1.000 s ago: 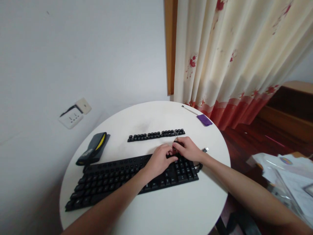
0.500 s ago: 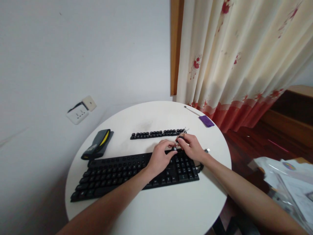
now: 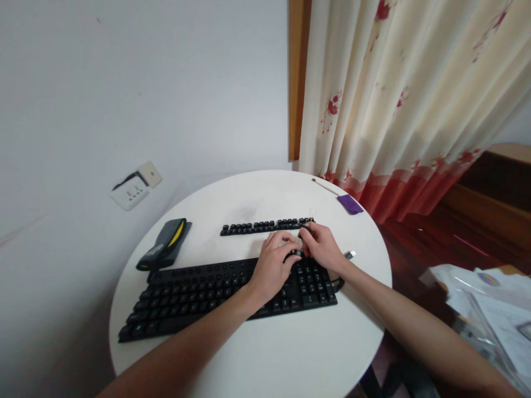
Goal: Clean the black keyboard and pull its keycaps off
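Observation:
A black keyboard lies across the white round table, with both of my hands above its upper right part. My left hand is closed, pinching a small black keycap between thumb and fingers. Close beside it, my right hand is closed around a keycap puller, whose dark handle shows at the fingertips. Its thin wire prongs stick up past the hand, faint and blurred. Just behind the hands, loose black keycaps stand in two rows.
A grey and black case with a yellow stripe lies at the table's left. A thin brush and a purple cloth lie at the back right. The USB plug sits right of my right wrist. Plastic bags are at the lower right.
The fingers of both hands have shifted slightly; the small black keycap in the left hand has turned. The puller's wire prongs have tilted a little. The keyboard and keycap rows have stayed put.

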Motion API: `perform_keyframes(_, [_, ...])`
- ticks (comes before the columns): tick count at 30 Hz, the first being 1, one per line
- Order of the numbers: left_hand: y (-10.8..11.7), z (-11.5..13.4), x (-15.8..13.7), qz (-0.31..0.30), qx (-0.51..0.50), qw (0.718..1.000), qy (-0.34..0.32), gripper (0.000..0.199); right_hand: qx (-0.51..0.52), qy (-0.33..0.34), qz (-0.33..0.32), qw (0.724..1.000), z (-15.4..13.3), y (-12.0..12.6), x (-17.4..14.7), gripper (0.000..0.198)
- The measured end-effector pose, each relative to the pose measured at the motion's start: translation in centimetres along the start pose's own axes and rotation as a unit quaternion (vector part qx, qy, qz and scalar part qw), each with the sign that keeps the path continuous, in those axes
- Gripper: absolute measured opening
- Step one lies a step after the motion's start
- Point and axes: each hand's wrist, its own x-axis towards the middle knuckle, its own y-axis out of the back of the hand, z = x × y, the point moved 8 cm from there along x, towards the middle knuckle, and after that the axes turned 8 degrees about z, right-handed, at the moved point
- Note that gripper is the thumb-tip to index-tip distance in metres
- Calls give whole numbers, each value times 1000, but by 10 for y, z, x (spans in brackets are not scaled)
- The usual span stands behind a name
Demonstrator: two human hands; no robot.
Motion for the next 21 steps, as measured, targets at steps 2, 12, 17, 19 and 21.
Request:
perform_keyframes(2, [0, -4, 1, -5, -45, 998, 36, 12, -16, 24, -2, 1000, -6, 0, -2, 31])
perform_keyframes(12, [4, -16, 29, -18, -55, 992, 110, 9, 158, 64, 241, 955, -24, 77, 6, 27])
perform_keyframes(17, [-50, -18, 67, -82, 1, 996, 28, 9, 208, 101, 355, 906, -15, 120, 12, 28])
perform_keyframes(19, [-78, -21, 79, -101, 46, 994, 20, 8, 209, 107, 375, 897, -11, 127, 14, 28])
perform_keyframes(21, [-104, -25, 88, -123, 79, 989, 17, 10, 211, 110, 386, 891, -9, 132, 14, 28])
